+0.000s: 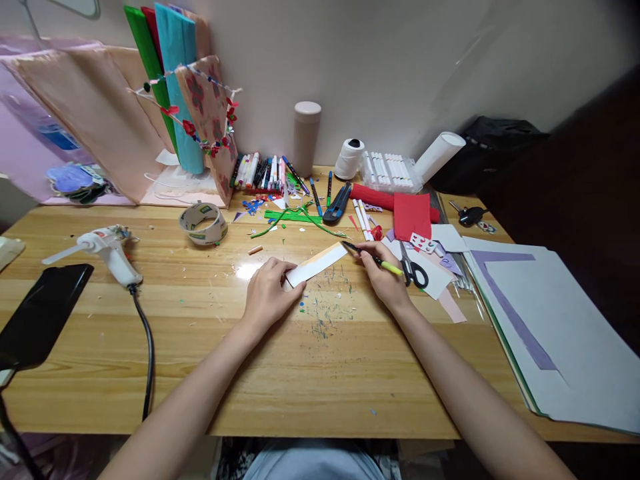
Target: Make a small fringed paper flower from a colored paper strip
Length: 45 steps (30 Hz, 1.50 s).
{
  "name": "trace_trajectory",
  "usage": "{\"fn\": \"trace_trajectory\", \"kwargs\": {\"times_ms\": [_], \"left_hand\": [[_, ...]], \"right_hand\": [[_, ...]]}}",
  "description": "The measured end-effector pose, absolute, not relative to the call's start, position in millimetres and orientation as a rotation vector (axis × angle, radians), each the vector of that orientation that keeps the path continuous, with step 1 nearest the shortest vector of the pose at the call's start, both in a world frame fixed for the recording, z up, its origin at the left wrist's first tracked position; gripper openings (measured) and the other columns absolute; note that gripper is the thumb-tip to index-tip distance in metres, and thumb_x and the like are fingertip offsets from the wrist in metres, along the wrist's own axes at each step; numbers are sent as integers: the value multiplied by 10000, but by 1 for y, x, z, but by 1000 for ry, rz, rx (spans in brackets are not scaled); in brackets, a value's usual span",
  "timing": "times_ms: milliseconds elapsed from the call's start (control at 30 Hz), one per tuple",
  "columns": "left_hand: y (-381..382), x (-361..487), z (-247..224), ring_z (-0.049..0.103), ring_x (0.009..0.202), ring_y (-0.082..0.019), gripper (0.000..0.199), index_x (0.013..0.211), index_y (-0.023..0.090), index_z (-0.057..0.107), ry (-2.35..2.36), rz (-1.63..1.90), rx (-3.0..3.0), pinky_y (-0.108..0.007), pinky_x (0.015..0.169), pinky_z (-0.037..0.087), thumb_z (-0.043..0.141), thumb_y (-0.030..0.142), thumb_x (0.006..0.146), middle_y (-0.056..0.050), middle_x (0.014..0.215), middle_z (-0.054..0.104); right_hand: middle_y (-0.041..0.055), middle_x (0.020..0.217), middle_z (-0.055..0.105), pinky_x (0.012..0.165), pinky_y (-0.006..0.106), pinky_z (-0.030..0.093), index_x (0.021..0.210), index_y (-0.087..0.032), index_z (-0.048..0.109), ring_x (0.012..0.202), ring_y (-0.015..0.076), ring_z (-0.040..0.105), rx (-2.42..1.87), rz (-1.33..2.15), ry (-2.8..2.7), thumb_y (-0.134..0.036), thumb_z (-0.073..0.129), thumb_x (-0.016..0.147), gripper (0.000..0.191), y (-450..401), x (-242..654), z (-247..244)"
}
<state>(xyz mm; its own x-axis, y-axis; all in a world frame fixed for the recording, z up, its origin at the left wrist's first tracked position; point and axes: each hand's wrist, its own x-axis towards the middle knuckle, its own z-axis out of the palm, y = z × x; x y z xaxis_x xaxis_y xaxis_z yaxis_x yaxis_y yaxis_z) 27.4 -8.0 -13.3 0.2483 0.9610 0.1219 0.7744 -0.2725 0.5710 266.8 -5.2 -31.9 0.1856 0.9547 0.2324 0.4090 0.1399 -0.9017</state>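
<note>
My left hand (pixel 273 290) grips the near-left end of a white paper strip (pixel 320 263), thumb below and fingers above. A tan edge shows along the strip's far side. In my right hand (pixel 384 277) is a slim marker (pixel 387 265) with a black front and a yellow-green back end. Its dark tip points left, close to the strip's far-right end; whether it touches the paper I cannot tell. Just right of that hand lie scissors (pixel 416 272) with black handles, on paper scraps. A blue-and-black utility knife (pixel 337 203) rests beyond both hands.
On the left are a glue gun (pixel 113 250) with a black cord, a phone (pixel 43 313) and a tape roll (pixel 203 223). Markers (pixel 265 172), a tumbler (pixel 307 140) and a thread spool (pixel 349 160) line the back. Paper sheets (pixel 575 300) cover the right side.
</note>
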Motion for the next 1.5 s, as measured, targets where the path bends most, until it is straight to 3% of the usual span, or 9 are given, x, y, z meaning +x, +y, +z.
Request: {"fn": "trace_trajectory", "kwargs": {"times_ms": [233, 433, 600, 800, 967, 1133, 1267, 1367, 1500], "left_hand": [[-11, 25, -15, 540, 999, -250, 472, 1151, 210, 578, 1588, 650, 2219, -364, 846, 453, 644, 376, 714, -87, 1069, 559], [-19, 2, 20, 509, 1104, -266, 437, 1151, 178, 561, 1646, 714, 2127, -401, 939, 419, 581, 423, 790, -121, 1168, 541], [-49, -63, 48, 535, 1062, -221, 291, 1080, 213, 592, 1965, 1099, 1967, -378, 956, 419, 488, 370, 858, -76, 1080, 585], [-89, -166, 18, 524, 1035, -277, 339, 1119, 224, 573, 2648, 1210, 1608, -458, 928, 456, 525, 357, 811, -66, 964, 556], [-103, -203, 3, 478, 1104, -308, 322, 1115, 242, 566, 2772, 1210, 1499, -505, 960, 425, 501, 351, 819, -62, 955, 554], [-79, -138, 9, 562, 914, -231, 274, 1005, 197, 586, 2178, 1179, 1871, -389, 791, 491, 481, 398, 851, -70, 983, 592], [-43, -44, 8, 536, 1022, -212, 362, 1134, 192, 530, 1505, 690, 2258, -349, 890, 446, 518, 408, 844, -87, 1099, 569], [-20, 5, 0, 512, 1032, -256, 464, 1135, 147, 521, 1418, 529, 2437, -381, 879, 438, 627, 400, 761, -122, 1109, 551], [-9, 21, -7, 529, 935, -235, 234, 993, 148, 571, 1499, 458, 2475, -355, 809, 446, 566, 289, 806, -105, 992, 562]], "right_hand": [[74, 1146, 627, 914, 378, 460, 1124, -218, 590, 1054, 212, 589, -1291, 842, -1493, -307, 504, 861, 290, -16, 248, -26], [51, 893, 664, 769, 329, 483, 905, -193, 617, 842, 192, 619, -1310, 923, -1582, -300, 563, 811, 153, -25, 219, -25], [20, 774, 614, 635, 287, 443, 803, -198, 562, 715, 169, 573, -1313, 902, -1602, -303, 534, 812, 109, -13, 213, -30], [-11, 695, 541, 576, 268, 403, 778, -201, 519, 623, 144, 516, -1327, 944, -1656, -290, 505, 825, 102, -7, 210, -34], [-3, 733, 565, 607, 274, 436, 784, -198, 521, 661, 146, 543, -1203, 1103, -1690, -296, 521, 827, 108, -5, 205, -35], [15, 843, 579, 643, 284, 484, 876, -216, 569, 741, 158, 576, -1137, 1061, -1529, -307, 543, 822, 109, -1, 204, -36], [30, 920, 598, 665, 295, 500, 936, -234, 576, 811, 175, 588, -1121, 1059, -1389, -331, 553, 824, 150, -2, 210, -39], [34, 896, 608, 696, 304, 491, 938, -228, 579, 836, 180, 590, -1146, 1020, -1383, -329, 549, 833, 148, -6, 214, -38], [48, 934, 618, 741, 315, 481, 947, -216, 580, 866, 184, 591, -1139, 980, -1425, -312, 551, 833, 153, -12, 212, -33]]}}
